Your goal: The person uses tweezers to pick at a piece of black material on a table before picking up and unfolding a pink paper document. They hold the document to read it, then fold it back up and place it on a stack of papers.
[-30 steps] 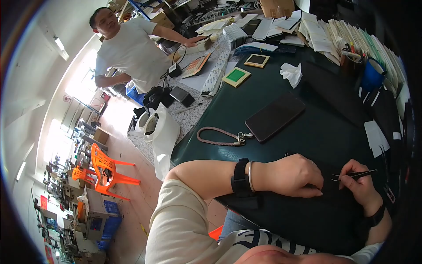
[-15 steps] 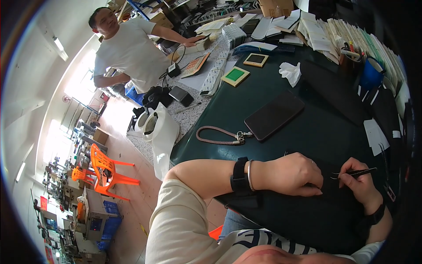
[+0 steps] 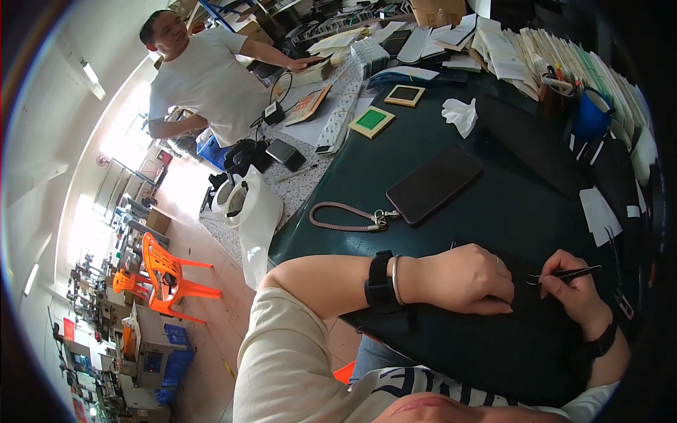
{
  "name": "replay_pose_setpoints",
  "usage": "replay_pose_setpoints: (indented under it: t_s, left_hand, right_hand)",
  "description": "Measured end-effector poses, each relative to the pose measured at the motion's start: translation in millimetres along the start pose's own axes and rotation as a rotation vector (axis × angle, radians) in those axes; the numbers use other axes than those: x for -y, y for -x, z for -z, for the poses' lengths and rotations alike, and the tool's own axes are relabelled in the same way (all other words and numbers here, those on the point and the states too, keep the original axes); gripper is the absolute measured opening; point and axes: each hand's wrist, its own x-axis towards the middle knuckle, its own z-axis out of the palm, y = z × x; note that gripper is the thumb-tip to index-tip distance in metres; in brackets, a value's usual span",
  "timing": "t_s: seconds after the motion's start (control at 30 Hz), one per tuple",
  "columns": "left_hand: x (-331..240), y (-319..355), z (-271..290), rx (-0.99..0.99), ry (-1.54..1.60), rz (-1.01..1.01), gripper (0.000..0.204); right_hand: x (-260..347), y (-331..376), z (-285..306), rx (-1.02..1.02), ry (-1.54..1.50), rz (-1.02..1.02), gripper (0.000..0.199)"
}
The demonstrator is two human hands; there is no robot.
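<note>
My right hand (image 3: 572, 287) pinches a pair of dark tweezers (image 3: 580, 271) between thumb and fingers, with the slim tips pointing left toward my other hand. Low over the dark green tabletop (image 3: 338, 243), my left hand (image 3: 477, 279) is closed, its knuckles up and fingers curled under. Whatever it may hold is hidden beneath it. A small dark tip (image 3: 453, 245) sticks out just behind its back edge; I cannot tell what it belongs to. Beyond the left hand lies a black phone (image 3: 434, 185) with a braided wrist strap (image 3: 341, 216).
Two small framed squares, one green (image 3: 371, 122) and one dark (image 3: 405, 95), and a crumpled tissue (image 3: 460, 116) lie farther back. Right: a blue mug (image 3: 592, 116), stacked papers (image 3: 564, 56), more tweezers (image 3: 615, 257). A co-worker (image 3: 204, 81) stands at the far left, near a white bag (image 3: 255, 211).
The whole view has shifted slightly left. The tweezers in my right hand have tilted a little and their tips look nearer each other. My left hand keeps its pose.
</note>
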Motion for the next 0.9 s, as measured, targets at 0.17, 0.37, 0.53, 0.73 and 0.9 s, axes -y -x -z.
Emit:
replay_pose_setpoints:
  t_s: [0.17, 0.37, 0.53, 0.73, 0.9]
  left_hand:
    - [0.5, 0.3, 0.1, 0.004, -0.002, -0.023, 0.017]
    - [2.5, 0.4, -2.6, 0.015, 0.014, -0.073, 0.016]
    - [1.9, -0.7, -3.9, 0.038, 0.029, -0.128, 0.016]
    - [3.3, -0.1, -6.9, 0.053, 0.079, -0.18, 0.017]
    - [3.1, -1.8, -7.0, 0.055, 0.078, -0.219, 0.017]
  right_hand:
    - [0.3, -1.2, -0.2, 0.016, -0.019, 0.002, 0.03]
    - [-1.4, -0.1, 0.2, 0.009, -0.01, 0.005, 0.03]
    - [-0.5, -0.3, 0.5, 0.008, 0.004, -0.003, 0.03]
    - [-0.1, -0.7, 0.0, 0.008, 0.007, 0.008, 0.029]
    - [-1.5, -1.3, -0.5, 0.008, -0.014, 0.025, 0.028]
